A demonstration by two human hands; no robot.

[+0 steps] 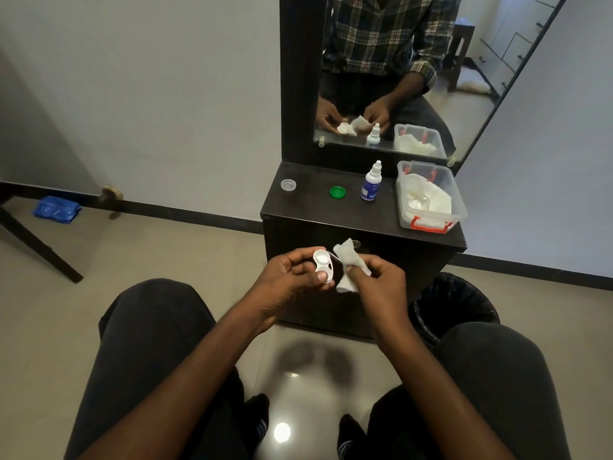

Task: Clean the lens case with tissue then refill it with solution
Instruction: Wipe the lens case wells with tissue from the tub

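Lens case (322, 267): white plastic, two wells, both caps off; held in the air before the dresser (331, 220), above the knees. Left hand (292, 277) is closed on it, thumb on the near rim, fingers behind. Likely light, stiff, slick when wet; best pinched by the rims or the bridge, wells left free. Tissue (350, 260): soft, crumpled, bunched in the closed right hand (378, 277), just beside the case. Bottle (371, 182), green cap (337, 192), clear cap (288, 185): on the dresser top.

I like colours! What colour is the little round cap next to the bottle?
Green cap, clearest in the head view.
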